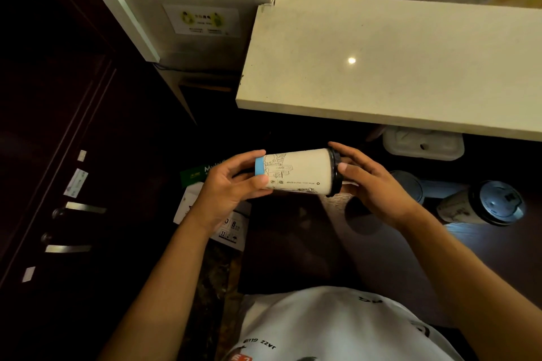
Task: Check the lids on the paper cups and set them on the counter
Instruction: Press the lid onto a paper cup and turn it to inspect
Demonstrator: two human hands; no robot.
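Observation:
A white paper cup (302, 171) with a line drawing, a blue band at its base and a black lid (336, 170) lies on its side between my hands, below the counter's front edge. My left hand (231, 184) grips the cup's base end with curled fingers and thumb. My right hand (372, 182) holds the lid end, fingers curled around the black rim. The pale stone counter (381, 67) stretches above and to the right. A second lidded paper cup (481, 204) stands lower down at the right.
A white moulded tray (422, 143) sits under the counter's edge. Another grey-lidded cup (410, 184) stands beside the second one. Paper sheets and a green box (202, 173) lie below my left hand. A dark cabinet with metal handles (85, 207) fills the left.

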